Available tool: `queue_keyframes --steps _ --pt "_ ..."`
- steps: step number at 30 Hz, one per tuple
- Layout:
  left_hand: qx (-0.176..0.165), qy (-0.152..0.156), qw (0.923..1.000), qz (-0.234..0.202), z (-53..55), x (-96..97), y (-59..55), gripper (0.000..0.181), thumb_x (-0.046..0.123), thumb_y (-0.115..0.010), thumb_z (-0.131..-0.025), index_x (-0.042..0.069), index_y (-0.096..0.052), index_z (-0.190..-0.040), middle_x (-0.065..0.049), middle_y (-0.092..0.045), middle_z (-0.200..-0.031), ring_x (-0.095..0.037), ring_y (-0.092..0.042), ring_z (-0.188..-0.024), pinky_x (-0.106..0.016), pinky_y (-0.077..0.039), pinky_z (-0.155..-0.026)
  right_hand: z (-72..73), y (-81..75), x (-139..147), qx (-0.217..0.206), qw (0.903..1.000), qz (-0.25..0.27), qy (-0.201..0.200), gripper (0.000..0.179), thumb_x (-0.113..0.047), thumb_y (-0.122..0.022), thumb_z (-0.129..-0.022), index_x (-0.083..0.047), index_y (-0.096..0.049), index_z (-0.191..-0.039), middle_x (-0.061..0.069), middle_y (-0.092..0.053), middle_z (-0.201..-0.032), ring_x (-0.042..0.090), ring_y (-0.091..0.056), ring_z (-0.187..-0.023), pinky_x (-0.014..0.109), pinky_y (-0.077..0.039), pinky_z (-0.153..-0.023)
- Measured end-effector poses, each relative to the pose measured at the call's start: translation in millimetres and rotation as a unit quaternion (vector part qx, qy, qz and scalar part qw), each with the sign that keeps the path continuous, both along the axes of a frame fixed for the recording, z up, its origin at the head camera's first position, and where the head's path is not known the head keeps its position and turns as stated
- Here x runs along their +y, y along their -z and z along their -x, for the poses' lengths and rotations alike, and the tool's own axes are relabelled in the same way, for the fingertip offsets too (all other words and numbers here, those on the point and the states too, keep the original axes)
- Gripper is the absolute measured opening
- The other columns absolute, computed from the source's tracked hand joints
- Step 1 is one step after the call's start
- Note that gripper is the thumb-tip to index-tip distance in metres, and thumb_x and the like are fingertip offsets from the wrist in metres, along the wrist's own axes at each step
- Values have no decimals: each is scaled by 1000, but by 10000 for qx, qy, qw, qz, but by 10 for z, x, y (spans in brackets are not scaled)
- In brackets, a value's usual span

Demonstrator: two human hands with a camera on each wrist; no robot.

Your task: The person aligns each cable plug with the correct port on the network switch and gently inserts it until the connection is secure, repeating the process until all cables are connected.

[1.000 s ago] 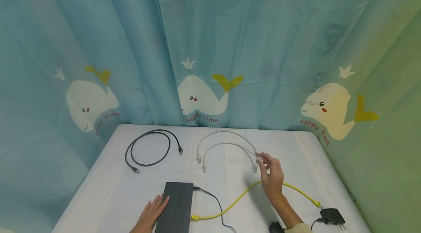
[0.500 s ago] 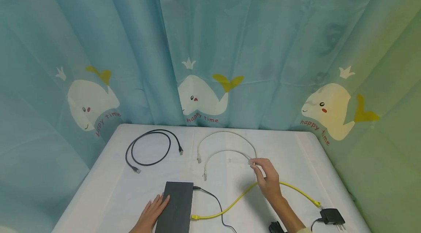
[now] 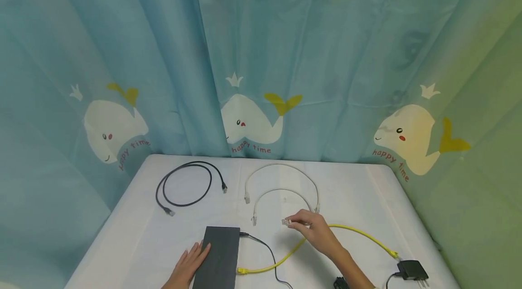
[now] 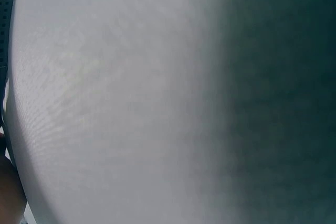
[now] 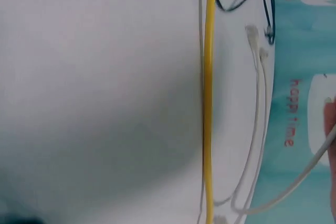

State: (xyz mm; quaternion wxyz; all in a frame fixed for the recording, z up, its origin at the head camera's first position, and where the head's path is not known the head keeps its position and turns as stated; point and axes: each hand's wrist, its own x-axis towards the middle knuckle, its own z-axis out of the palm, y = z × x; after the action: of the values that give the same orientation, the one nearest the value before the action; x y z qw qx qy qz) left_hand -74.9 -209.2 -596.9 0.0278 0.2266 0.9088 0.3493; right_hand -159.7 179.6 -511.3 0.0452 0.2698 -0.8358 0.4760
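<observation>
My left hand (image 3: 186, 264) rests on the left edge of a flat black box (image 3: 219, 252), fingers extended. A yellow Ethernet cable (image 3: 363, 233) and a thin black power cord (image 3: 263, 241) run from the box's right side. Between right thumb and fingertips, my right hand (image 3: 320, 237) pinches one plug (image 3: 286, 221) of the nearer white Ethernet cable (image 3: 277, 190), above the yellow cable. That cable's other plug (image 3: 254, 220) lies on the table. In the right wrist view, the white cable (image 5: 289, 190) reaches up to the fingers at the right edge.
A second white Ethernet cable (image 3: 281, 165) arcs behind the held one. Back left lies a coiled black Ethernet cable (image 3: 185, 204). A black adapter (image 3: 413, 269) sits front right, near the yellow cable's far end; another black object (image 3: 340, 282) is partly behind the right forearm.
My right hand has moved left and toward me with the white plug, turning it to point left. The nearer white cable has shifted forward. My left hand stays on the box.
</observation>
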Motion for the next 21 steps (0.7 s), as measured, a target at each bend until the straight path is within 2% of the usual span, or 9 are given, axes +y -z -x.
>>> queue_keyframes --steps 3,5,9,11,17,21 --pt "175 3 9998 -55 0 -4 6 86 73 -51 -79 43 -12 -149 -32 -34 -137 1 -2 -132 -62 -21 -91 -14 48 -67 -297 9990 -51 -335 11 -20 -68 -86 -18 -73 -96 -11 -66 -89 6 -61 -79 26 -51 -68" --pt "147 12 9998 -118 -1 -4 5 86 72 -52 -79 44 -11 -149 -33 -33 -137 8 2 -127 -63 -20 -91 -26 75 -115 -378 9979 -56 -532 11 -21 -67 -87 -17 -73 -96 -10 -66 -88 6 -61 -78 26 -52 -67" --pt "80 26 9998 -164 -4 -1 0 85 72 -52 -79 47 -9 -148 -33 -33 -137 8 2 -127 -66 -20 -90 -51 138 -215 -513 9953 -99 -816 14 -24 -67 -87 -14 -73 -95 -7 -67 -88 5 -62 -78 25 -52 -67" --pt "146 29 9997 -182 -3 1 5 85 73 -50 -79 44 -12 -149 -33 -32 -137 9 3 -127 -65 -20 -90 -62 165 -264 -649 9941 -156 -856 15 -25 -67 -87 -13 -74 -95 -8 -67 -87 4 -61 -77 24 -52 -67" --pt "468 -18 9987 -178 -2 2 45 87 76 -44 -80 34 -18 -151 -24 -30 -140 13 5 -129 -46 -14 -96 -83 231 -391 -1053 9893 -479 -888 16 -25 -69 -87 -12 -74 -94 -14 -65 -84 1 -60 -75 22 -51 -69" --pt "500 -23 9986 -164 -3 -7 64 87 76 -44 -80 35 -17 -151 -25 -31 -139 13 4 -130 -43 -14 -96 -102 280 -474 -1207 9856 -639 -995 16 -23 -70 -86 -10 -75 -93 -15 -65 -83 -1 -59 -73 21 -50 -69"
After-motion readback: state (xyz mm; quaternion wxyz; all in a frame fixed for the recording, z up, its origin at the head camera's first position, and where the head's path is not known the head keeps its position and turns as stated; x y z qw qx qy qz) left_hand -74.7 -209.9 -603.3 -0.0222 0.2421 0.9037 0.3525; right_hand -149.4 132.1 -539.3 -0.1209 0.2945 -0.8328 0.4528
